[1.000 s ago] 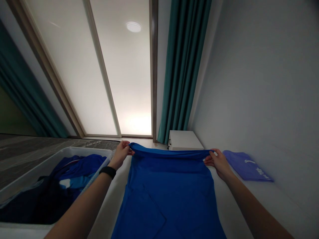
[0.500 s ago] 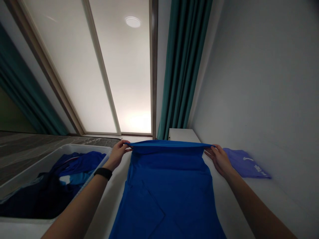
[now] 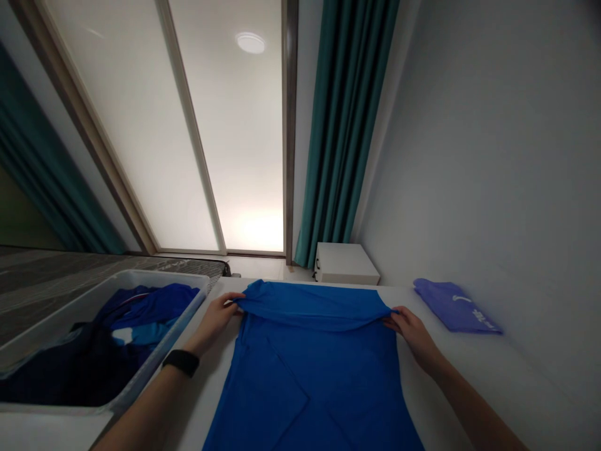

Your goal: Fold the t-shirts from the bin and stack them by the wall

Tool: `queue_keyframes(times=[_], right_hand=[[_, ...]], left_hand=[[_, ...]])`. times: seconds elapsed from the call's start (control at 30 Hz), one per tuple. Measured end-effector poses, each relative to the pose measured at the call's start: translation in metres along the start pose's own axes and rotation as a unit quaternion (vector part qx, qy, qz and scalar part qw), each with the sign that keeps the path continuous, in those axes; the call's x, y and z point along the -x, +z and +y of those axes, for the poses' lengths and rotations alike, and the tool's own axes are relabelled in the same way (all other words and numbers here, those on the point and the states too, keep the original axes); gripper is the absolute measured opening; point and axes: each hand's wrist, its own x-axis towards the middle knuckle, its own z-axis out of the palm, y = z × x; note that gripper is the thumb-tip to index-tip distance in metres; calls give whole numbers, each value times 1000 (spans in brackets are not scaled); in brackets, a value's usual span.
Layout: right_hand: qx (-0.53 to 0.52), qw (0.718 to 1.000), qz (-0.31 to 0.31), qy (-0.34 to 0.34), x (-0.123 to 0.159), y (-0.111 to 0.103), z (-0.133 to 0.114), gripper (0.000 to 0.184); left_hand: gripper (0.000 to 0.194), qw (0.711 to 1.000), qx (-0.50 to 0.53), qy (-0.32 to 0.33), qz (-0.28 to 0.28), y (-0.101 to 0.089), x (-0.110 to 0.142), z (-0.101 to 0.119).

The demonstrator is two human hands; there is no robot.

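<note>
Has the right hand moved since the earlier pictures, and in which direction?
Yes. The right hand, pinching the blue garment, has moved lower in the view, judged against the white cabinet, which stays almost in place.

Teal curtain (image 3: 345, 125) beside bright pale panels (image 3: 235, 144)

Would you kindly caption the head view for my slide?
Left hand and right hand pinch a blue garment on a white surface.

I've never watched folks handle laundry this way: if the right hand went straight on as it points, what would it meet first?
Probably the blue fabric, whose edge the right hand pinches; whether it would push into the fabric or pass over it is unclear from this view.
</note>
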Motion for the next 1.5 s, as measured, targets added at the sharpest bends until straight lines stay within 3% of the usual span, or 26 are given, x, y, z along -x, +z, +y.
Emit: queue_keyframes(times=[0.2, 0.33, 0.6, 0.73, 0.83, 0.97, 1.03, 1.2, 1.37, 1.5], right_hand=[[-46, 998, 22, -41, -25, 15, -30, 27], [-63, 997, 31, -45, -21, 13, -43, 27], [23, 994, -10, 110, 22, -8, -10, 23], [12, 992, 7, 123, 21, -14, 2, 20], [33, 991, 18, 131, 19, -14, 2, 23], [120, 987, -11, 104, 23, -10, -3, 28], [101, 990, -29, 91, 22, -5, -8, 26], [5, 998, -35, 54, -15, 14, -36, 24], [-64, 995, 39, -60, -63, 27, -56, 18], [-87, 992, 46, -74, -71, 27, -46, 19]], left_hand=[[34, 998, 52, 15, 38, 18, -31, 27], [32, 998, 34, 41, 43, 11, -28, 30], [11, 985, -157, 65, 5, -18, 18, -9], [18, 992, -120, 12, -29, -20, 27, -7], [31, 995, -96, -19, -10, -21, 29, -2], [27, 996, -86, -23, -4, -20, 32, 0], [27, 999, -33, -39, -15, -15, 29, 5], [24, 993, 78, -67, -53, 12, -10, 32], [28, 990, 136, 9, 20, 31, -67, 55], [30, 987, 155, 9, 37, 28, -81, 54]])
